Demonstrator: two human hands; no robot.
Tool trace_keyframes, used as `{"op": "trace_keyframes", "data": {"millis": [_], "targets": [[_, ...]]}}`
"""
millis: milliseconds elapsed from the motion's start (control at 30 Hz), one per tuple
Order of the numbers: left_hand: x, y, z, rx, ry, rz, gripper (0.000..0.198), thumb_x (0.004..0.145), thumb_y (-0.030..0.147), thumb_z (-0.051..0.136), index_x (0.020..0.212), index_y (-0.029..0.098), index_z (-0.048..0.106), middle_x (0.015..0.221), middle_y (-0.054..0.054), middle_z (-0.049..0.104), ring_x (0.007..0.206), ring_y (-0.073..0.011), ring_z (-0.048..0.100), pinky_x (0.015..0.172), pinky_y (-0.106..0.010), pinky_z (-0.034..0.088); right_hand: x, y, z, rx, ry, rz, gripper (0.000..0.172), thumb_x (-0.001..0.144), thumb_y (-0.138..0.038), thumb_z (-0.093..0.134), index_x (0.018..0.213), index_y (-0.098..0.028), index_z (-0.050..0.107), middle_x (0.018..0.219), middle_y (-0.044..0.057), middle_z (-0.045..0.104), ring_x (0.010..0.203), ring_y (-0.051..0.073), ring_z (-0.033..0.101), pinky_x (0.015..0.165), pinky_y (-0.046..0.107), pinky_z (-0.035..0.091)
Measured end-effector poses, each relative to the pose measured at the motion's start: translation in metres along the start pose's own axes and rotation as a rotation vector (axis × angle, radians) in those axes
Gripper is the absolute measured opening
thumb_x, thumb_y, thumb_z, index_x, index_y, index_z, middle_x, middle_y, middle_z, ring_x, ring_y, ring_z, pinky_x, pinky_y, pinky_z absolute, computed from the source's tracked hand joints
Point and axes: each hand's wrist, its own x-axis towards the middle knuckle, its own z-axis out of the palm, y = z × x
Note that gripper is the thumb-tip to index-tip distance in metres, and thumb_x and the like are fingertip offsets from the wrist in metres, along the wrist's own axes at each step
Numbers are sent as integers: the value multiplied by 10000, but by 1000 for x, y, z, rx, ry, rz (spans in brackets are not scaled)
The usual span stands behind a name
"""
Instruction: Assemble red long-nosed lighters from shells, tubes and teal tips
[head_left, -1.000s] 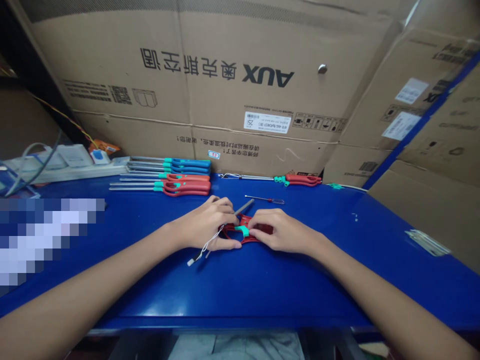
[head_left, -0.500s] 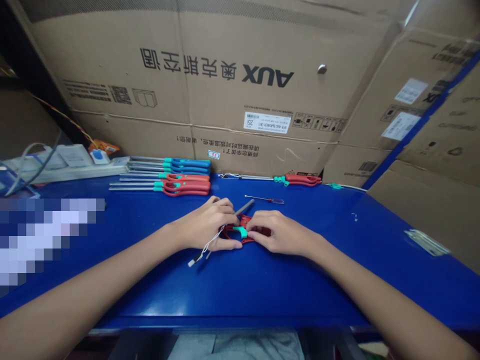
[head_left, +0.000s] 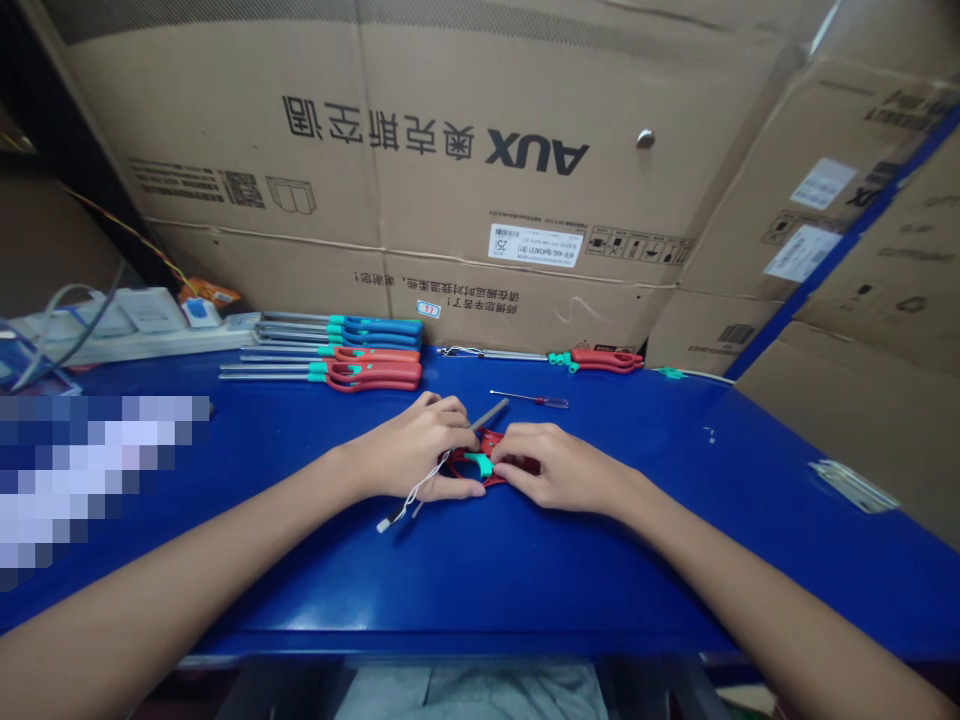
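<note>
Near the middle of the blue table, a red lighter shell (head_left: pixel 491 440) lies between my two hands, with a green trigger piece (head_left: pixel 481 463) in it. My left hand (head_left: pixel 427 448) is closed on the shell's left side. A grey metal tube (head_left: pixel 489 414) slants out past its fingers, and a twisted white wire (head_left: pixel 422 483) with a small connector hangs across it. My right hand (head_left: pixel 551 465) pinches at the shell's right side, fingertips against the green piece. What lies under the fingers is hidden.
Finished-looking blue lighters (head_left: pixel 382 328) and red lighters (head_left: pixel 375 376) lie at the back left. Behind the hands are a small screwdriver (head_left: pixel 544 401) and another red lighter (head_left: pixel 606 360). A power strip (head_left: pixel 150 340) sits far left; cardboard (head_left: pixel 435 210) walls the back.
</note>
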Motion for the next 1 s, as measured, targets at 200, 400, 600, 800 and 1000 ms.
{"op": "trace_keyframes", "data": {"millis": [200,400,600,800,1000], "targets": [[1,-1,0,1,-11,-13,455,821,596,571,971,178,671,922,-82,664,987,-241,536,838,-358,343,0,-1,-1,-9,-11,7,146,899,-182,530,916,-153,672,830,47,626,693,128,560,648,243,429],[0,0,0,-18,5,-2,438,820,587,578,970,187,677,902,-67,665,974,-230,535,847,-355,346,0,0,-1,-13,-25,0,164,902,-174,513,925,-157,675,834,49,620,707,130,560,660,242,426],[0,1,-1,-24,-15,-4,428,822,575,584,992,192,670,915,-65,676,977,-236,539,844,-355,340,-2,-1,-3,-67,0,14,191,842,-107,507,900,-171,678,803,38,617,697,138,536,681,264,410],[0,1,-2,-22,-37,-21,420,818,566,596,1005,196,665,928,-61,675,983,-236,542,861,-358,333,-2,-1,-4,-61,-13,26,216,808,-94,505,881,-178,690,817,36,632,717,147,541,720,285,412],[0,1,-1,-19,-30,-7,435,822,580,581,999,191,664,923,-67,678,976,-237,541,855,-358,336,-2,-2,-3,-60,-18,19,228,806,-91,505,892,-179,697,803,34,623,707,143,536,706,275,414]]}}
